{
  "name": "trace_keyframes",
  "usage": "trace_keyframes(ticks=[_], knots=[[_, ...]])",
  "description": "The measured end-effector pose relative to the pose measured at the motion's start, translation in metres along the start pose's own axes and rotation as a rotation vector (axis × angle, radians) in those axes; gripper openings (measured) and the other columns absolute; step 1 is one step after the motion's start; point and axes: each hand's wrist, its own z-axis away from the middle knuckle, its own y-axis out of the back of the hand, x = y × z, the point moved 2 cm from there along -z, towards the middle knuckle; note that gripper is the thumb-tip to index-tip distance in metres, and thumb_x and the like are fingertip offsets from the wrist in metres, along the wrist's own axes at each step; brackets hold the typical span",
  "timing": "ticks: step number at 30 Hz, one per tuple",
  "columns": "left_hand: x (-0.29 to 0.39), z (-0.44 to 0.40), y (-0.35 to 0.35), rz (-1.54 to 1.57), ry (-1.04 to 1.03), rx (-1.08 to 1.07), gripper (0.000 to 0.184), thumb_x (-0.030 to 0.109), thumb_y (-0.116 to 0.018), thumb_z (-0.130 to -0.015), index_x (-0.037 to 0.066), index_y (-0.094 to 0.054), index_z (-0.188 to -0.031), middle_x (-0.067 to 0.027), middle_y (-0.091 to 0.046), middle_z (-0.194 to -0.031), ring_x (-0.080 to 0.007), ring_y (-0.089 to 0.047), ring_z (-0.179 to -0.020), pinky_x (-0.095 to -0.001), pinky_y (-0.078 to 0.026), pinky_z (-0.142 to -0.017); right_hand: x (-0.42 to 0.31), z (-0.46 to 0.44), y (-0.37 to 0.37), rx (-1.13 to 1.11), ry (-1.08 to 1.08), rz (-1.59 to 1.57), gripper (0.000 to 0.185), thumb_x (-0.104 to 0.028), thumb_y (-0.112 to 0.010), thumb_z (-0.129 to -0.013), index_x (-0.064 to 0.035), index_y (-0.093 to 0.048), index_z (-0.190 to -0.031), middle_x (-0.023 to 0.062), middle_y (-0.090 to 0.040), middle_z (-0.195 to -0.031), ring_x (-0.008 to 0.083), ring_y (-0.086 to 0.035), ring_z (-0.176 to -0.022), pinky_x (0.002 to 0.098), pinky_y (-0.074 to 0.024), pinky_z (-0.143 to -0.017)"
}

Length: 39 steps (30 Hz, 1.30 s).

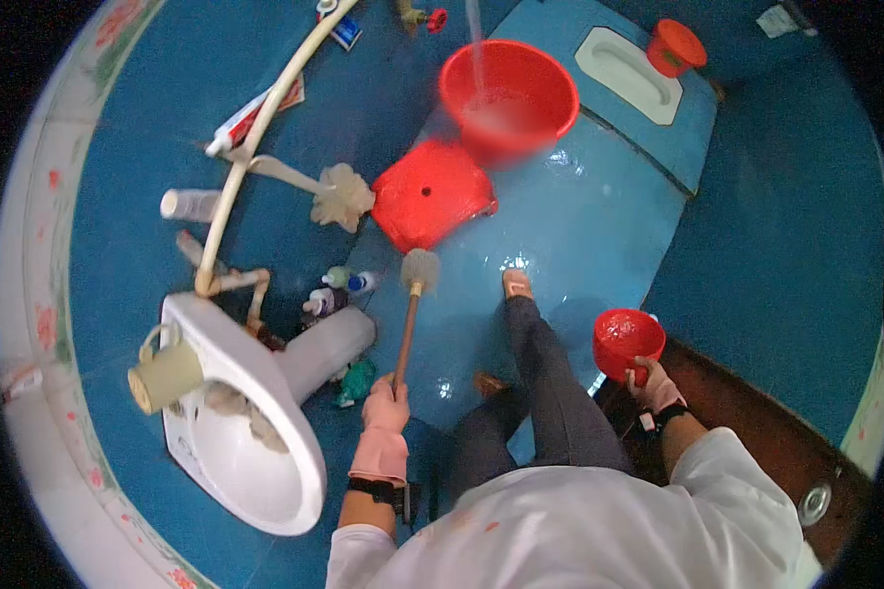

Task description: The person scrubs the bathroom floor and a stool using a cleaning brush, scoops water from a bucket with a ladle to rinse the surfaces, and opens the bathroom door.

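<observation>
My left hand (pixel 383 417), in a pink glove, is closed round the brown handle of a toilet brush (pixel 409 329). The brush's pale bristle head points away from me, close to a red plastic stool (pixel 430 201) on the wet floor. Out to the right, my gloved right hand (pixel 655 383) grips the rim of a small red bucket (pixel 619 329); I cannot tell what is inside. Beyond the stool stands a large red tub (pixel 509 93), with a stream of water falling into it.
A white washbasin (pixel 255 471) on a pedestal holds a beige mug (pixel 167 376) at left. Bottles (pixel 326 299) stand by the pedestal. At the back are a squat toilet (pixel 629 74) and another red bucket (pixel 676 49). A brown door (pixel 756 412) lies to my right.
</observation>
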Motion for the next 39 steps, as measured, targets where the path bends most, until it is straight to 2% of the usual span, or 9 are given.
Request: trace_keyframes(ticks=[4,9,11,13,16,22,26,29,39], knots=[[0.036,-0.095,-0.003,-0.056,-0.166,0.137,0.036,0.031,-0.048,-0.084,0.009,-0.051,-0.113,-0.0178,-0.059,-0.098,-0.0354,-0.057,-0.089,-0.0437,-0.045,-0.077,-0.031,0.007,-0.04,-0.161,-0.22,-0.054,0.027,-0.016,-0.058,-0.077,-0.004,-0.052,-0.1,0.0093,-0.058,-0.086,0.0176,-0.056,-0.07,0.0207,-0.0487,-0.049],[0.139,-0.213,0.028,-0.026,-0.123,0.211,0.032,0.028,-0.047,-0.086,0.008,-0.052,-0.11,-0.0208,-0.058,-0.098,-0.0391,-0.055,-0.088,-0.0454,-0.044,-0.073,-0.068,-0.001,-0.084,-0.207,-0.206,0.068,0.029,-0.018,-0.056,-0.079,-0.0047,-0.052,-0.105,0.0074,-0.059,-0.083,0.0148,-0.056,-0.062,0.0206,-0.047,-0.045],[0.162,-0.251,0.031,0.037,-0.292,0.381,0.031,0.03,-0.044,-0.087,0.008,-0.054,-0.106,-0.0198,-0.059,-0.096,-0.0383,-0.056,-0.087,-0.0458,-0.045,-0.072,-0.078,-0.003,-0.1,-0.257,-0.227,0.076,0.028,-0.02,-0.056,-0.08,-0.005,-0.053,-0.104,0.0069,-0.059,-0.081,0.0141,-0.056,-0.059,0.0207,-0.0467,-0.045],[0.175,-0.288,0.021,-0.099,-0.193,0.385,0.029,0.027,-0.044,-0.086,0.008,-0.055,-0.103,-0.0195,-0.06,-0.092,-0.0375,-0.057,-0.085,-0.0454,-0.045,-0.073,-0.087,-0.01,-0.107,-0.198,-0.195,0.091,0.027,-0.023,-0.056,-0.082,-0.0052,-0.054,-0.102,0.006,-0.059,-0.078,0.0127,-0.054,-0.057,0.0202,-0.045,-0.044],[0.201,-0.35,0.02,-0.266,-0.207,0.079,0.027,0.024,-0.043,-0.085,0.007,-0.054,-0.104,-0.0196,-0.06,-0.091,-0.0372,-0.057,-0.086,-0.046,-0.045,-0.073,-0.101,-0.014,-0.13,-0.155,-0.21,0.076,0.027,-0.024,-0.056,-0.082,-0.0039,-0.056,-0.1,0.0042,-0.057,-0.073,0.0108,-0.051,-0.053,0.0187,-0.0425,-0.042],[0.211,-0.318,-0.005,-0.364,-0.046,0.039,0.021,0.016,-0.051,-0.079,0.006,-0.053,-0.097,-0.0152,-0.062,-0.09,-0.0291,-0.061,-0.084,-0.0398,-0.05,-0.067,-0.114,-0.042,-0.148,-0.227,-0.139,0.139,0.026,-0.025,-0.054,-0.083,-0.0033,-0.054,-0.098,0.004,-0.056,-0.073,0.0093,-0.052,-0.056,0.0167,-0.0435,-0.045],[0.181,-0.278,-0.036,-0.277,-0.021,0.029,0.025,0.025,-0.043,-0.084,0.014,-0.052,-0.105,-0.0186,-0.06,-0.091,-0.0365,-0.058,-0.085,-0.0472,-0.046,-0.071,-0.122,-0.066,-0.146,-0.208,-0.217,0.101,0.025,-0.025,-0.055,-0.082,-0.0047,-0.054,-0.096,0.0044,-0.058,-0.074,0.0096,-0.052,-0.055,0.019,-0.0437,-0.044],[0.169,-0.249,-0.046,-0.328,0.029,-0.069,0.025,0.019,-0.045,-0.081,0.009,-0.049,-0.104,-0.0171,-0.061,-0.093,-0.0315,-0.061,-0.087,-0.0428,-0.049,-0.07,-0.125,-0.072,-0.147,-0.176,-0.192,0.116,0.026,-0.024,-0.058,-0.08,-0.0051,-0.054,-0.097,0.0037,-0.058,-0.072,0.0097,-0.052,-0.052,0.0202,-0.0435,-0.043],[0.107,-0.167,-0.094,-0.179,0.126,-0.303,0.03,0.023,-0.045,-0.083,0.015,-0.049,-0.112,-0.0179,-0.058,-0.099,-0.0363,-0.057,-0.089,-0.0454,-0.046,-0.075,-0.122,-0.094,-0.143,-0.068,-0.1,0.229,0.024,-0.017,-0.059,-0.078,-0.0035,-0.055,-0.098,0.0052,-0.059,-0.082,0.0136,-0.057,-0.066,0.0204,-0.0481,-0.052]])
